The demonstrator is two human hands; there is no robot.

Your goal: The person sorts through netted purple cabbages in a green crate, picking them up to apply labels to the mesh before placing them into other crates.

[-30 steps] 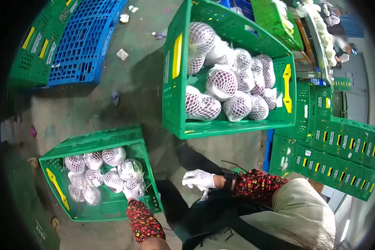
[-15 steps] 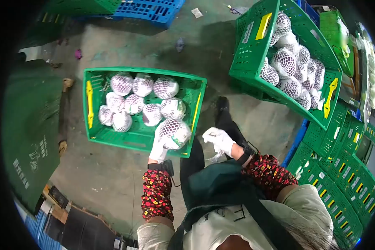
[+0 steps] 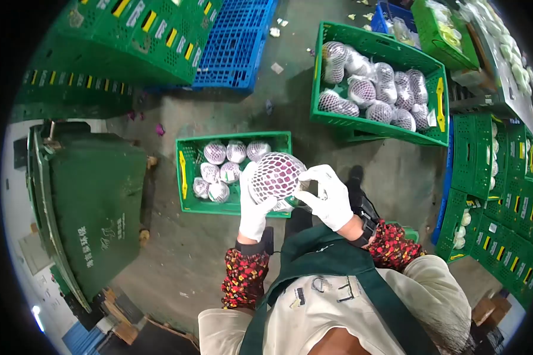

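Netted purple fruit (image 3: 276,175) is sitting between both white-gloved hands, raised in front of the person's chest. Left hand (image 3: 253,207) is cupping it from below and from its left side, fingers wrapping up around the foam mesh. Right hand (image 3: 330,195) is pressing against its right side, fingers gripping the net's edge there. Just beyond the hands, a green crate (image 3: 190,201) is lying on the concrete floor, holding more netted fruit (image 3: 226,170). Farther ahead and to the right of the right hand, a second green crate (image 3: 438,100) is sitting full of wrapped fruit. Well to the left of the left hand, a dark green bin (image 3: 95,201) is standing.
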